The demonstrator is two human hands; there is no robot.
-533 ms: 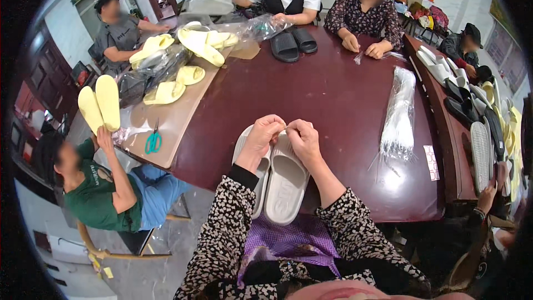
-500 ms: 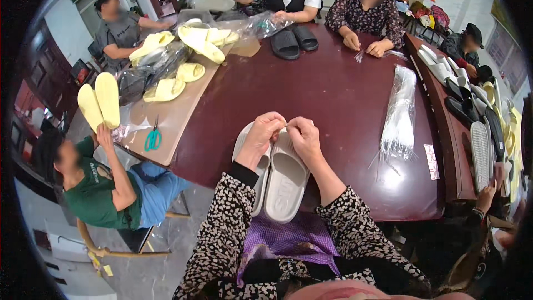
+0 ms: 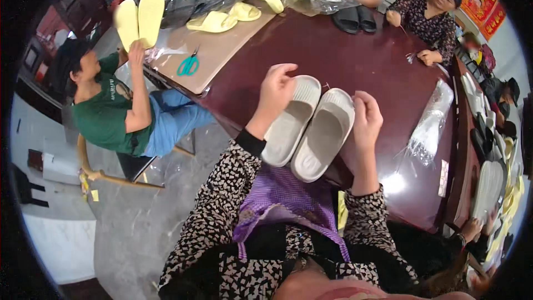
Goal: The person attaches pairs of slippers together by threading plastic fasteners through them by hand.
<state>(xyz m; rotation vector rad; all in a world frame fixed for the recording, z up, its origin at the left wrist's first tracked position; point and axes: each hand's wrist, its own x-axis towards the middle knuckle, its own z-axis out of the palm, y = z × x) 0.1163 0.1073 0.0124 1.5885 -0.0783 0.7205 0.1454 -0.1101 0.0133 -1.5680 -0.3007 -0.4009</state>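
Observation:
A pair of light grey slide slippers lies side by side in front of me, toes away: the left slipper [image 3: 279,138] and the right slipper [image 3: 321,143]. Between their toe straps a thin pale strand [image 3: 326,85] shows. My left hand [image 3: 276,95] is beside the left slipper's toe, index finger stretched out and the others bent, with nothing visible in it. Close by the right slipper's outer edge is my right hand [image 3: 366,119], its fingers curled together. Whatever its fingers hold, if anything, is hidden. The heels reach the table edge above my purple apron [image 3: 288,194].
Yellow slippers [image 3: 214,21] and teal-handled scissors [image 3: 189,65] lie on the board at left; a seated co-worker there holds a yellow pair [image 3: 139,22]. Black slippers [image 3: 353,19] stand far off. A bundle of white plastic strands [image 3: 432,125] lies at right, before shelved slippers [image 3: 488,189].
My hands were close together at the slippers' toe ends; now they are apart, one on each side. The pair has turned clockwise. The whole view has swung left.

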